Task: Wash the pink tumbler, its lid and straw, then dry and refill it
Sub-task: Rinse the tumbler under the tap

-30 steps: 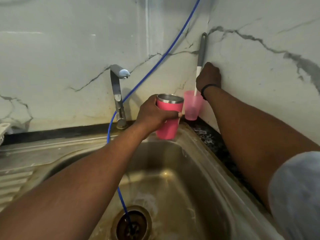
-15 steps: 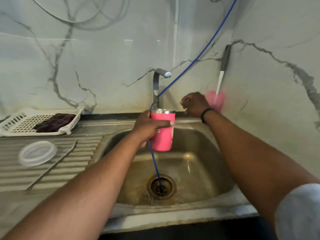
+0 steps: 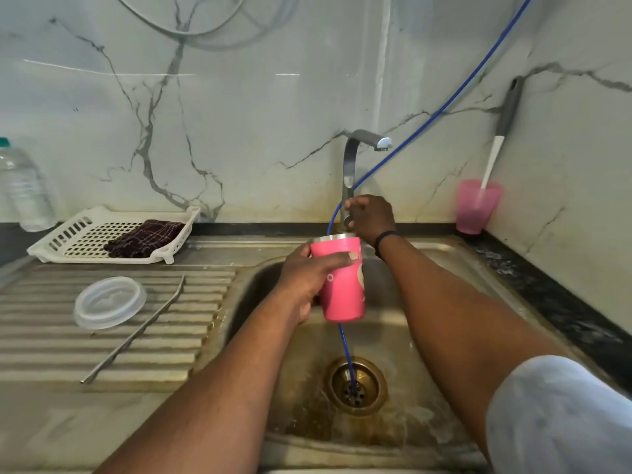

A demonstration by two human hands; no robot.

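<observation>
Gripping the pink steel-rimmed tumbler [image 3: 342, 285] upright in the left hand [image 3: 304, 282] above the stained steel sink [image 3: 444, 336], below the bent chrome tap [image 3: 352, 165]. Right hand [image 3: 371, 217] curled round the tap's base lever. Clear round plastic lid [image 3: 110, 302] and thin metal straw [image 3: 136, 330] lying just beside each other on the ribbed drainboard [image 3: 51, 354]. Thin blue hose [image 3: 345, 350] running down behind the tumbler into the brass drain [image 3: 355, 384].
</observation>
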